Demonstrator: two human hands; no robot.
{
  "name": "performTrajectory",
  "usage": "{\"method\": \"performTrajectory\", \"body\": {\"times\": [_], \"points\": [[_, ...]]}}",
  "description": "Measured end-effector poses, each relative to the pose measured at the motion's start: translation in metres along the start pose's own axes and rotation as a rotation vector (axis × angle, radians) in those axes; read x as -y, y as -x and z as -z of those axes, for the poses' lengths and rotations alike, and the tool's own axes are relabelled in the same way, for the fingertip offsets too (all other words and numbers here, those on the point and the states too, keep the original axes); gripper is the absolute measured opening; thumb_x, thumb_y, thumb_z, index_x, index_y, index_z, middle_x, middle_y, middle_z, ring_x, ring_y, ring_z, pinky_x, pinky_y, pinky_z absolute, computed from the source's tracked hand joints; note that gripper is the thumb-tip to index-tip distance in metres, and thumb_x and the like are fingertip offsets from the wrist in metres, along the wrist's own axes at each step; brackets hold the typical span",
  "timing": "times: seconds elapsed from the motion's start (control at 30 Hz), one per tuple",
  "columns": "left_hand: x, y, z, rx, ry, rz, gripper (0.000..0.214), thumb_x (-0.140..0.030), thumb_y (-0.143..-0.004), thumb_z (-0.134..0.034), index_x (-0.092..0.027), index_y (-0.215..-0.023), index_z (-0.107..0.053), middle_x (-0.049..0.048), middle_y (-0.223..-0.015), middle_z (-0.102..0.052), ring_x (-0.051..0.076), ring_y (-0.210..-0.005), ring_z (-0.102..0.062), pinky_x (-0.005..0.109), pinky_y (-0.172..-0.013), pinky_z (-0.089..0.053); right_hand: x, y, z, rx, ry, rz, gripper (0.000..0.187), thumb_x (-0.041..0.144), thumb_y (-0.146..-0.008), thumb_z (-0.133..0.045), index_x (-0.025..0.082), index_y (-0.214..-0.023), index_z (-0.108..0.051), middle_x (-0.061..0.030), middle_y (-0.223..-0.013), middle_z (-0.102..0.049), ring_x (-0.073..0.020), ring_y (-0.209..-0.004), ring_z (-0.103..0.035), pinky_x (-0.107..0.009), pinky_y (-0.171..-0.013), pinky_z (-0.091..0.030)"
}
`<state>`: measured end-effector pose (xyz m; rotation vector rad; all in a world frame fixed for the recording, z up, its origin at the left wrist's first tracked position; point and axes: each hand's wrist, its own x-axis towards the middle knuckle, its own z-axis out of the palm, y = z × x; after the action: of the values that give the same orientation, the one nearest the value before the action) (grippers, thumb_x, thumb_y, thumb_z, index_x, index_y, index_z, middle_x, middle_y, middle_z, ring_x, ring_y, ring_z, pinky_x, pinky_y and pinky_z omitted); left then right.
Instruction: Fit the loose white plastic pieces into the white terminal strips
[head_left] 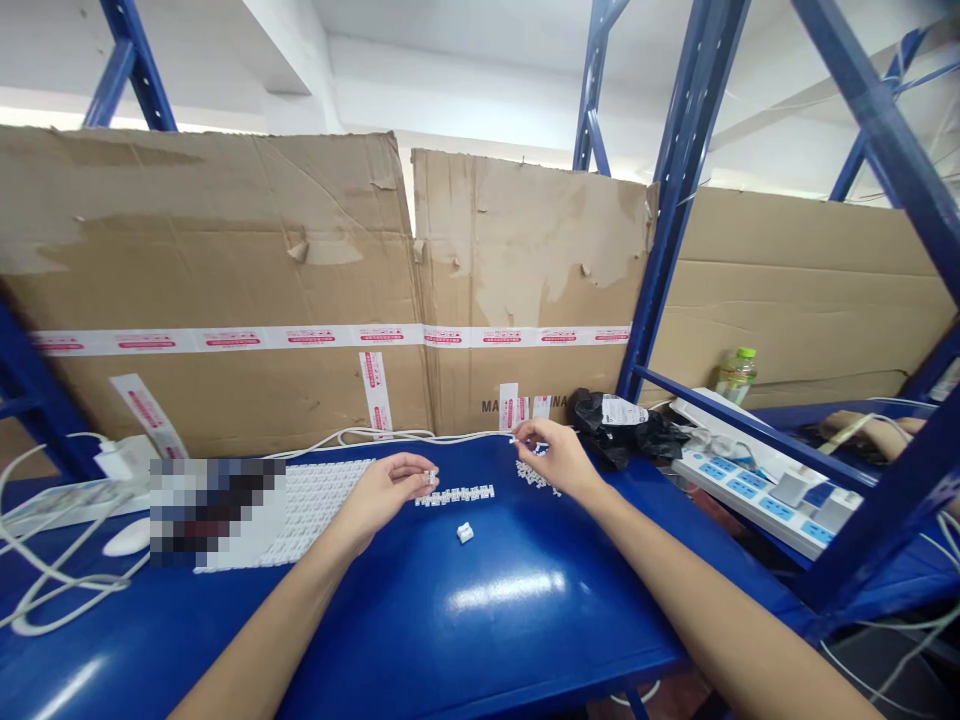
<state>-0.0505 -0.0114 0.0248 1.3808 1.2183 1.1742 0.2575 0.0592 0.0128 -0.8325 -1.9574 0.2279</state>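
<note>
My left hand is closed in a pinch on a small white plastic part, just over the left end of a row of similar white parts. My right hand is also pinched shut, with a tiny white piece at its fingertips. Below that hand, partly covered by it, lies a loose pile of tiny white pieces. One larger white part sits by itself on the blue table, nearer to me than the row.
Many white parts in rows cover the left side, beside a white mouse and cables. A black plastic bag, a power strip and a green-capped bottle are right. Cardboard walls the back. Another person's hand shows far right.
</note>
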Motion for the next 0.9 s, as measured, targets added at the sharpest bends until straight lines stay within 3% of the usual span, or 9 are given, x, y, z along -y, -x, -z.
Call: {"method": "performTrajectory", "body": {"times": [0.07, 0.2, 0.47, 0.63, 0.73, 0.9], "points": [[0.003, -0.005, 0.008, -0.043, -0.153, -0.050, 0.027, -0.036, -0.073, -0.085, -0.017, -0.091, -0.077, 0.0108, -0.094, -0.083, 0.028, -0.089, -0.079, 0.041, -0.090, -0.062, -0.017, -0.001, 0.013, 0.081, 0.220, -0.052, 0.005, 0.015, -0.089, -0.069, 0.020, -0.087, -0.071, -0.0045, -0.089, -0.076, -0.0195, -0.079, -0.070, -0.031, -0.076, -0.055], [0.009, -0.011, 0.021, -0.108, -0.424, -0.127, 0.021, -0.036, -0.075, -0.076, -0.021, -0.090, -0.079, 0.0086, -0.096, -0.085, 0.030, -0.094, -0.079, 0.040, -0.090, -0.060, -0.036, 0.001, 0.024, 0.142, 0.303, -0.061, 0.010, 0.009, -0.083, -0.073, 0.018, -0.085, -0.074, -0.0068, -0.088, -0.077, -0.0241, -0.086, -0.070, -0.035, -0.082, -0.054], [0.019, -0.013, 0.028, -0.065, -0.592, -0.076, 0.020, -0.031, -0.072, -0.072, -0.023, -0.090, -0.077, 0.0077, -0.092, -0.085, 0.031, -0.092, -0.080, 0.036, -0.083, -0.058, -0.027, 0.002, 0.018, 0.233, 0.324, 0.047, 0.012, 0.011, -0.087, -0.072, 0.020, -0.084, -0.079, -0.0095, -0.091, -0.078, -0.0297, -0.098, -0.066, -0.044, -0.094, -0.052], [0.013, -0.008, 0.024, -0.081, -0.683, -0.077, 0.017, -0.039, -0.075, -0.074, -0.025, -0.083, -0.079, 0.0083, -0.090, -0.084, 0.034, -0.089, -0.077, 0.038, -0.082, -0.053, -0.005, 0.009, 0.003, 0.304, 0.144, 0.079, 0.015, 0.017, -0.096, -0.066, 0.021, -0.099, -0.080, -0.0087, -0.102, -0.079, -0.0265, -0.101, -0.070, -0.043, -0.095, -0.054], [0.010, -0.005, 0.022, -0.052, -0.758, -0.101, 0.028, -0.049, -0.077, -0.075, -0.024, -0.089, -0.083, 0.0108, -0.096, -0.083, 0.034, -0.089, -0.075, 0.038, -0.082, -0.052, 0.007, 0.015, -0.013, 0.385, 0.026, 0.049, 0.022, 0.028, -0.097, -0.072, 0.022, -0.117, -0.079, -0.0097, -0.114, -0.079, -0.0241, -0.096, -0.074, -0.039, -0.089, -0.058], [0.014, -0.003, 0.019, 0.019, -0.810, -0.193, 0.039, -0.053, -0.075, -0.078, -0.024, -0.100, -0.084, 0.0118, -0.106, -0.077, 0.031, -0.087, -0.071, 0.037, -0.084, -0.053, 0.014, 0.019, -0.034, 0.469, -0.028, 0.095, 0.036, 0.034, -0.094, -0.079, 0.023, -0.128, -0.077, -0.0107, -0.117, -0.079, -0.0275, -0.109, -0.072, -0.042, -0.099, -0.056]]}}
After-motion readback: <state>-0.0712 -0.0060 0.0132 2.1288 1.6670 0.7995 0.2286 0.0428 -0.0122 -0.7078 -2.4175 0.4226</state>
